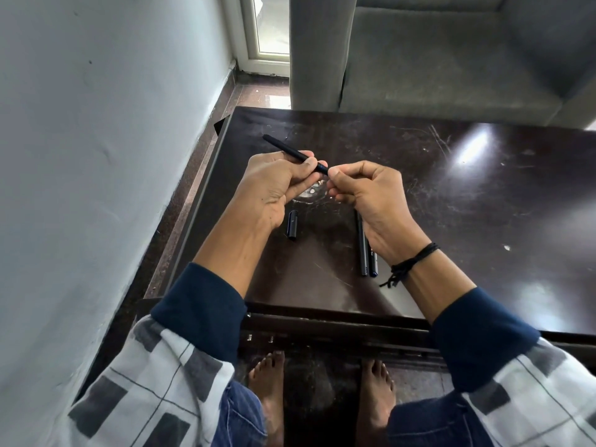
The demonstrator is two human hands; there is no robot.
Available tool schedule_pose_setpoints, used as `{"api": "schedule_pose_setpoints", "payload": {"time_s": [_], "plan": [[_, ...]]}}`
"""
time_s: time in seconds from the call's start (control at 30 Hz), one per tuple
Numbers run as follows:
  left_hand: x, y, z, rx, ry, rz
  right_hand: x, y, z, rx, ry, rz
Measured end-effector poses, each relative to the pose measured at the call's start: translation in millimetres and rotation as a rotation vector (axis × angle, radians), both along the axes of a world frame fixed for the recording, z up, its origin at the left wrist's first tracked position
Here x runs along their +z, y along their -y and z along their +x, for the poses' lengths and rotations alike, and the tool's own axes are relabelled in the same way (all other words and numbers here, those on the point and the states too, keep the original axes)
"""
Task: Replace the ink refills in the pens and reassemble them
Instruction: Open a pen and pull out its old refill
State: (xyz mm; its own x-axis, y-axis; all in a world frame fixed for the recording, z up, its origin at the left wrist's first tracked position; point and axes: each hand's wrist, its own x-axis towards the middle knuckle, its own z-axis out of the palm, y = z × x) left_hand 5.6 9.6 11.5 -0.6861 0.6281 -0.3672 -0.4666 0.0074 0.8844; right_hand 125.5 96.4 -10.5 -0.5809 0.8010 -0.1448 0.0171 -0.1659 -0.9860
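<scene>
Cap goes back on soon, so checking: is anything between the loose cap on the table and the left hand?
Nothing visible. The cap lies alone below the left hand gripping the barrel; two other pens lie apart, beneath the right hand.

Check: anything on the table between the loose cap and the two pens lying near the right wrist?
Nothing. In the head view the table is bare there, only scratched, between the cap and the two pens.

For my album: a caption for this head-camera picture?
Left hand grips a black pen, right hand pinches its end; a cap and two pens lie nearby.
</scene>
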Motion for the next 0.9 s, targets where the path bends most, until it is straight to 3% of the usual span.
{"api": "schedule_pose_setpoints", "payload": {"time_s": [0.9], "plan": [[0.1,0.4,-2.8,-0.006,-0.015,0.017,1.6,-0.8,0.8,0.019,-0.005,0.075]]}}
